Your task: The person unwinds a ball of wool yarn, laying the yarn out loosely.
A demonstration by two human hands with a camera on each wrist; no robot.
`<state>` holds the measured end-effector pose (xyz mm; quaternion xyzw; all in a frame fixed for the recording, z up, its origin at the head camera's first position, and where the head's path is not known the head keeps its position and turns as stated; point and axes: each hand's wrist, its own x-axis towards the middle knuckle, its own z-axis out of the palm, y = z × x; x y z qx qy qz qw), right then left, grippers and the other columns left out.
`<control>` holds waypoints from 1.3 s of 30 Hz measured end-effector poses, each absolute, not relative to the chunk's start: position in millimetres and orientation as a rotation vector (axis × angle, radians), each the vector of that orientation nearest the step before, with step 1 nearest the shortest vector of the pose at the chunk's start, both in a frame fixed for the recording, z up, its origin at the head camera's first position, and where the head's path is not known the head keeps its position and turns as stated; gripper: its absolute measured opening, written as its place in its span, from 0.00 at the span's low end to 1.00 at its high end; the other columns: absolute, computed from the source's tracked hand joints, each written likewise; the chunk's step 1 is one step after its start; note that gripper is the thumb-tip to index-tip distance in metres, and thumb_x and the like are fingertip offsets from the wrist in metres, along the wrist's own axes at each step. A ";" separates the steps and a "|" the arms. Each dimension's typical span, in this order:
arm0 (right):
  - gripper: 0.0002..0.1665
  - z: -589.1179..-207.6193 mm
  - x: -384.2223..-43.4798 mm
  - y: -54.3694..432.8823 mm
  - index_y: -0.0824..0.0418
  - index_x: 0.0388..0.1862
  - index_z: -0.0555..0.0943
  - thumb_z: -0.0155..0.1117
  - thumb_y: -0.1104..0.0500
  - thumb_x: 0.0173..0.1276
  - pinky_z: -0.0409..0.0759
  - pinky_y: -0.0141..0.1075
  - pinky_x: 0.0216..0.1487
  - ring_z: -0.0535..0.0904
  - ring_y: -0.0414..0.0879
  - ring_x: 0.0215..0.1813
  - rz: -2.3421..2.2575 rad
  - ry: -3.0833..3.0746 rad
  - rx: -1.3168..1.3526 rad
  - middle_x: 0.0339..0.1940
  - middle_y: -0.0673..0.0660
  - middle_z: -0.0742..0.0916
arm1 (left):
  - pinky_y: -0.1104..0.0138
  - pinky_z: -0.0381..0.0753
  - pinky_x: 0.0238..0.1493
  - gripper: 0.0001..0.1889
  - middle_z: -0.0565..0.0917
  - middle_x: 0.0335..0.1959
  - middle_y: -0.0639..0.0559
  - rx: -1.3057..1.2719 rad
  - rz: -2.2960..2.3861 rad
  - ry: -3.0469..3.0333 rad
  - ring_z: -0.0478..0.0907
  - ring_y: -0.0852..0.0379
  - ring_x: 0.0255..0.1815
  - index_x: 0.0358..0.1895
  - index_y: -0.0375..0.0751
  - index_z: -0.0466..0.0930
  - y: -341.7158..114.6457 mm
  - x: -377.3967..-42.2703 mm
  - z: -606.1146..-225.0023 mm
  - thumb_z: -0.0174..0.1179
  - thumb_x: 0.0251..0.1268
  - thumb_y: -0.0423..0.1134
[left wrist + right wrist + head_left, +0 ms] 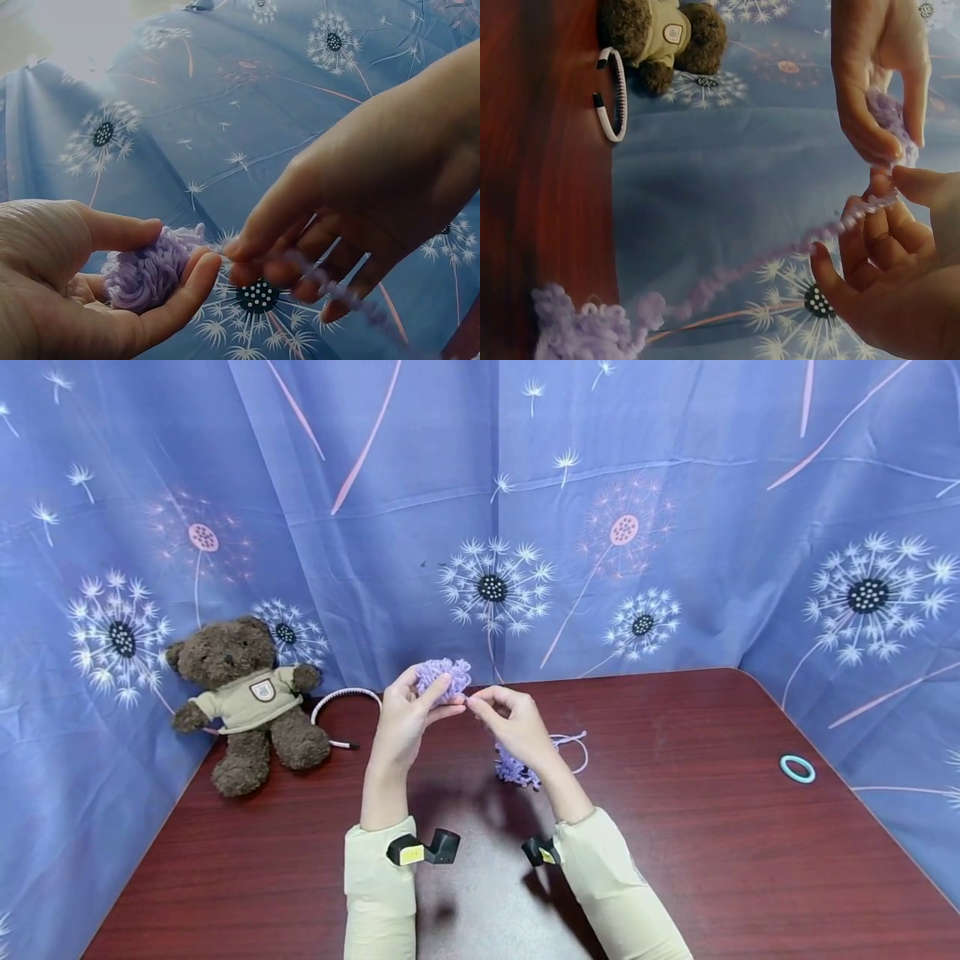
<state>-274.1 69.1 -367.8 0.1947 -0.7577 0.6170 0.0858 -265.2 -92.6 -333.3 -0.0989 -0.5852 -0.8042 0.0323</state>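
A rounded bunch of fuzzy lilac yarn loops is held up above the far part of the table by my left hand. Its thumb presses the loops against the fingers. Just to the right, my right hand pinches a lilac strand between thumb and forefinger, right where it leaves the bunch. In the right wrist view this bumpy strand runs from the right hand down to a looped lilac piece on the table. The head view shows that piece partly hidden beneath the right hand and wrist.
A brown teddy bear in a beige shirt sits at the left. Beside it lies a white headband with black tips. A thin pale cord curls right of the looped piece. Far right is a light-blue ring. Patterned blue curtains surround the table.
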 end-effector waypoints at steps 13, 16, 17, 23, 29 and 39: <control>0.12 -362.5 -293.1 125.1 0.69 0.38 0.81 0.60 0.59 0.71 0.74 0.25 0.31 0.74 0.38 0.28 1.848 -2.127 0.212 0.22 0.42 0.80 | 0.65 0.89 0.36 0.14 0.84 0.31 0.56 -0.285 -2.458 -1.806 0.84 0.59 0.25 0.57 0.25 0.68 -102.0 -267.0 -332.7 0.51 0.70 0.25; 0.12 -361.5 -294.5 139.5 0.68 0.37 0.81 0.60 0.59 0.72 0.70 0.25 0.30 0.72 0.35 0.27 1.839 -2.071 0.134 0.21 0.41 0.80 | 0.65 0.89 0.35 0.14 0.84 0.33 0.56 -0.286 -2.452 -1.803 0.84 0.60 0.25 0.57 0.25 0.68 -103.5 -267.4 -333.3 0.51 0.70 0.25; 0.12 -361.2 -294.7 143.8 0.69 0.38 0.81 0.59 0.59 0.72 0.69 0.25 0.30 0.73 0.34 0.27 1.838 -2.056 0.114 0.21 0.41 0.80 | 0.65 0.89 0.35 0.14 0.84 0.33 0.56 -0.284 -2.451 -1.801 0.84 0.60 0.25 0.57 0.25 0.68 -103.7 -267.1 -333.2 0.51 0.70 0.24; 0.13 -361.7 -296.7 164.6 0.71 0.40 0.81 0.58 0.60 0.72 0.69 0.23 0.33 0.74 0.33 0.28 1.850 -1.976 0.017 0.19 0.36 0.80 | 0.64 0.89 0.35 0.12 0.84 0.33 0.56 -0.251 -2.439 -1.796 0.84 0.60 0.25 0.54 0.27 0.69 -106.8 -266.7 -333.9 0.51 0.70 0.25; 0.11 -364.0 -298.8 183.2 0.50 0.28 0.81 0.60 0.60 0.71 0.71 0.22 0.35 0.75 0.33 0.29 1.877 -1.862 -0.124 0.18 0.36 0.80 | 0.65 0.89 0.33 0.10 0.84 0.33 0.57 -0.232 -2.441 -1.756 0.84 0.59 0.24 0.53 0.31 0.70 -114.5 -267.3 -334.2 0.50 0.71 0.25; 0.13 -371.5 -299.9 209.3 0.45 0.25 0.80 0.60 0.59 0.70 0.69 0.22 0.39 0.75 0.33 0.35 1.852 -1.773 -0.250 0.19 0.34 0.80 | 0.66 0.89 0.32 0.11 0.83 0.32 0.58 -0.154 -2.447 -1.711 0.84 0.60 0.23 0.54 0.35 0.70 -126.4 -266.9 -332.9 0.49 0.72 0.26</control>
